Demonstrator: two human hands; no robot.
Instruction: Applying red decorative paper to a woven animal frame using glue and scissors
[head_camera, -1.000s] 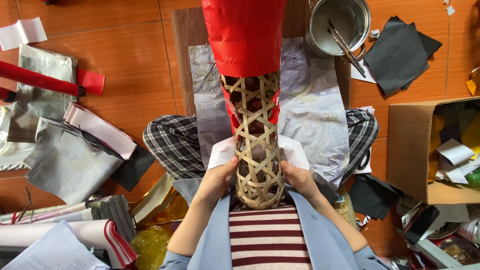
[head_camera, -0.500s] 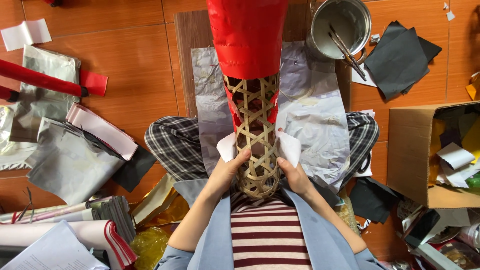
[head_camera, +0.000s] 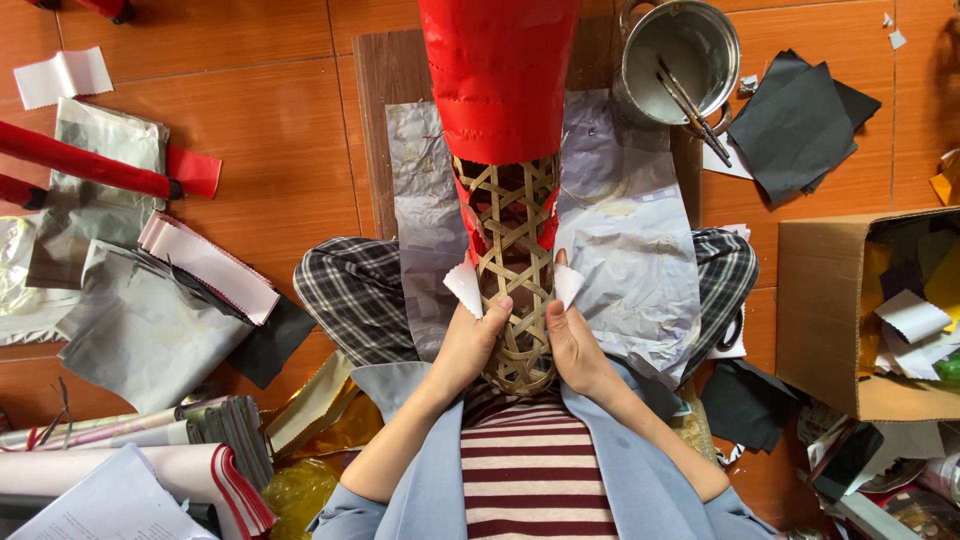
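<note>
- The left hand (head_camera: 468, 345) and the right hand (head_camera: 575, 345) sit higher on the woven bamboo frame (head_camera: 515, 270) than a moment ago, and closer together.
- Each hand's grip is closed on a small white paper piece (head_camera: 463, 287), pinching it flat on the side of the frame. The other piece (head_camera: 568, 283) is under the right thumb.
- So the white paper looks like it is being stuck on now, just below the red paper cover (head_camera: 497, 75).
- The frame stands between the person's knees, over a grey sheet (head_camera: 640, 250) on the floor (head_camera: 260, 130).
- A metal pot (head_camera: 678, 55) with sticks sits near the top edge of the floor.
- A cardboard box (head_camera: 830, 320) is at the right edge.
- The top of the red cover is cut off.
- The frame's bottom hides behind the striped shirt (head_camera: 530, 470).
- I cannot tell if there is glue on the paper.
</note>
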